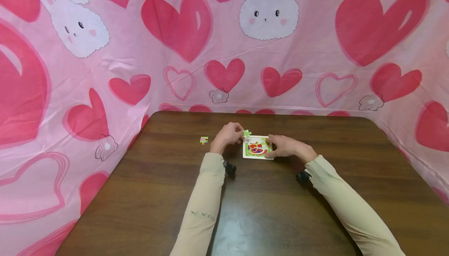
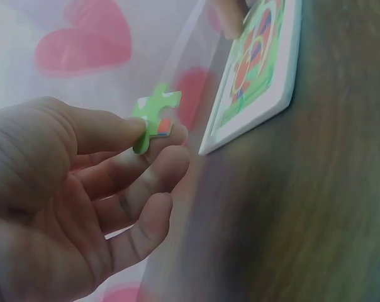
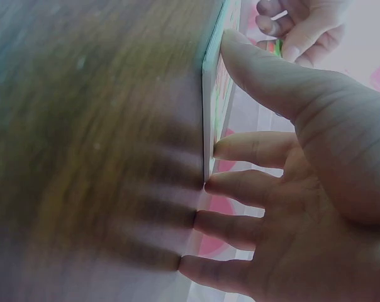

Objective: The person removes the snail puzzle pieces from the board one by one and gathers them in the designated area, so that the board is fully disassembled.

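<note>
My left hand pinches a green jigsaw piece between thumb and index finger, its other fingers loosely bent. The piece is held up by the far left corner of a small white-framed puzzle board. Inside that frame lies a red, blue and green picture, part of it covered by my right hand. At the board's right side, the right thumb rests on the near corner and the index finger touches the far part. The remaining right fingers stretch out straight, their tips down at the table.
Left of my left hand, a second jigsaw piece, green with pink, lies on the brown wooden table. A pink cloth with hearts and rabbits hangs behind the table and along its sides. Each wrist carries a small black camera.
</note>
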`<action>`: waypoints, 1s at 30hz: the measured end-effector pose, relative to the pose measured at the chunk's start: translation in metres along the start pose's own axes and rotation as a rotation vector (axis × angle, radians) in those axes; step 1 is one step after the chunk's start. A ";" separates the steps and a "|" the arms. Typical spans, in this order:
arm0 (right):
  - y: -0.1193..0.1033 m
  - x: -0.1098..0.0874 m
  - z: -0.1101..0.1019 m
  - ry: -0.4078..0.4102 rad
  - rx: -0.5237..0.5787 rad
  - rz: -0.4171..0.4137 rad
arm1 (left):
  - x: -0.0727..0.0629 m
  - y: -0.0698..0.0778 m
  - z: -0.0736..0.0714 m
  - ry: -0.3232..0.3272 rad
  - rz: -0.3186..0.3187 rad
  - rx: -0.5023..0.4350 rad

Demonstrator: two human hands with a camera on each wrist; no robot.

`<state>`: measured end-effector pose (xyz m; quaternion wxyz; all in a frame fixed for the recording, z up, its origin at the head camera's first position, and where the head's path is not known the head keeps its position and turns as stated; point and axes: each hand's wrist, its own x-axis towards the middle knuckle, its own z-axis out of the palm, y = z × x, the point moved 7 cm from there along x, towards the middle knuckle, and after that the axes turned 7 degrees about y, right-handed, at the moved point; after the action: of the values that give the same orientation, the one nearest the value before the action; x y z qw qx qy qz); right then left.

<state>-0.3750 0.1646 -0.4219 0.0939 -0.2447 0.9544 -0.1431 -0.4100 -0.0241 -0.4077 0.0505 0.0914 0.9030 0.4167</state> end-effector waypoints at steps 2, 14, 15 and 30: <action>0.000 0.000 0.000 0.001 0.004 0.002 | 0.001 -0.004 -0.006 0.009 -0.009 -0.021; 0.000 -0.003 -0.001 -0.008 0.008 0.008 | -0.003 -0.025 -0.044 0.096 -0.024 -0.063; 0.000 -0.002 -0.001 -0.007 0.009 0.007 | -0.003 -0.026 -0.045 0.095 -0.029 -0.070; 0.003 -0.001 0.001 -0.011 0.003 0.018 | -0.005 -0.041 -0.056 0.117 -0.071 -0.095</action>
<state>-0.3751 0.1673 -0.4242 0.1006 -0.2366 0.9559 -0.1422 -0.4199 -0.0935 -0.4027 0.0164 0.0325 0.8864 0.4615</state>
